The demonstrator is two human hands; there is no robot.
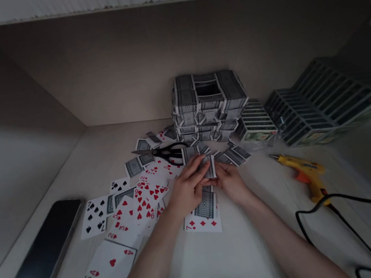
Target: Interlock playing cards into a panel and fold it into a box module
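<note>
Both hands meet over the middle of the table around a playing card (208, 169) with a patterned grey back. My left hand (189, 184) lies across it, fingers closed over its face. At its right and lower edge, my right hand (228, 180) pinches with bent fingers. Below them lie a seven of diamonds (202, 223) and a face-down card (205, 206). Behind the hands stands a box-like structure built of cards (210, 106) with an opening in its top. Black-handled scissors (166, 152) rest on cards just left of it.
Loose cards (143, 204) spread over the left of the table, near a dark phone (46, 247). On the right lie a yellow glue gun (302, 171) and its black cable (350, 220). Several stacked card packs (338, 92) stand behind it. A shelf edge (161, 2) hangs overhead.
</note>
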